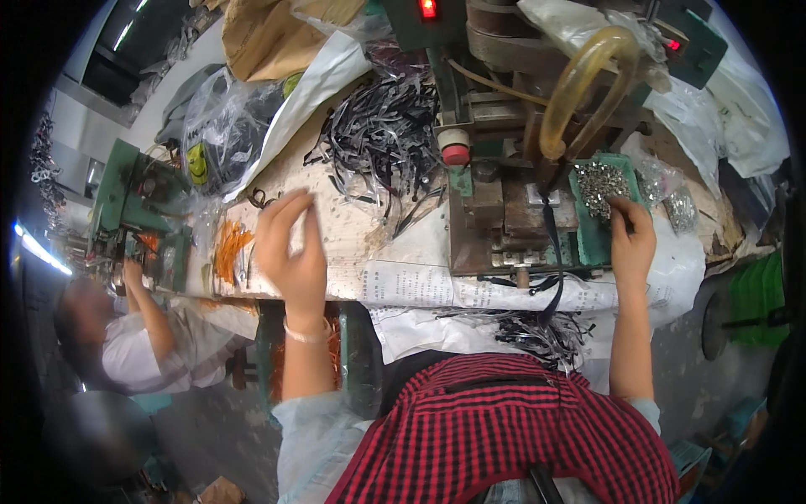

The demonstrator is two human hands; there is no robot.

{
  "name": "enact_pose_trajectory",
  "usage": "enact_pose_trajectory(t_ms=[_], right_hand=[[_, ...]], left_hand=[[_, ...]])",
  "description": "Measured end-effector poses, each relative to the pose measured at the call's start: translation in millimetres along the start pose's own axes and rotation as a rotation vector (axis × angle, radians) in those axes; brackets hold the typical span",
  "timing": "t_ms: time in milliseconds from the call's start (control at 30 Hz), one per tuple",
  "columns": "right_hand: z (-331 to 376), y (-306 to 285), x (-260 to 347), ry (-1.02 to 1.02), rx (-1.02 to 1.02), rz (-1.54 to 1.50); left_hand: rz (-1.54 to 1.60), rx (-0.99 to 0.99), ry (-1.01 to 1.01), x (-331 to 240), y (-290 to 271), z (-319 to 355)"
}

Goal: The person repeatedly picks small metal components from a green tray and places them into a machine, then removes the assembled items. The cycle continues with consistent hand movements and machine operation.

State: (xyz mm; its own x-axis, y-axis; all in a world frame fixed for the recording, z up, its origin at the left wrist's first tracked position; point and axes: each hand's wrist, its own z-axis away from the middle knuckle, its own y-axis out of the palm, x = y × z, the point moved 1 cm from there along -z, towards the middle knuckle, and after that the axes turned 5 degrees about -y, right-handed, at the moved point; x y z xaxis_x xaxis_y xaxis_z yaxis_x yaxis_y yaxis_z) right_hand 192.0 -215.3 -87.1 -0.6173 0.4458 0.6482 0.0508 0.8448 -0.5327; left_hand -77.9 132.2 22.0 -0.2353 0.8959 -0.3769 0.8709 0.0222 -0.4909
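My left hand is raised over the left part of the bench, its fingers curved and apart with nothing seen in them. At the right, my right hand reaches to the green tray, fingertips drawn together at the small shiny metal pieces in it. Whether a piece is between those fingers is too small to see. Between my hands stands a bench press. A black strap hangs from its working spot over the front edge. Farther back lies a heap of black straps.
More black straps lie on white sheeting below the bench edge. Orange strips lie at the left. Clear plastic bags and a hose stand behind. A co-worker sits at another green machine on the left.
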Motion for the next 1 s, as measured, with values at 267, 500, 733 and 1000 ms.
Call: enact_pose_trajectory(t_ms=[267, 500, 733, 1000], right_hand=[[10, 4, 6, 0.195, -0.035, -0.006], [39, -43, 8, 0.246, -0.123, -0.113], [-34, -16, 115, -0.235, 0.119, -0.372], [-27, 30, 120, 0.116, -0.023, -0.737]], left_hand=[[-0.254, 0.377, -0.033, 134, 104, 85], [0.646, 0.205, -0.629, 53, 92, 45], [0.792, 0.335, -0.661, 21, 113, 29], [0.794, 0.113, -0.717, -25, 100, 45]])
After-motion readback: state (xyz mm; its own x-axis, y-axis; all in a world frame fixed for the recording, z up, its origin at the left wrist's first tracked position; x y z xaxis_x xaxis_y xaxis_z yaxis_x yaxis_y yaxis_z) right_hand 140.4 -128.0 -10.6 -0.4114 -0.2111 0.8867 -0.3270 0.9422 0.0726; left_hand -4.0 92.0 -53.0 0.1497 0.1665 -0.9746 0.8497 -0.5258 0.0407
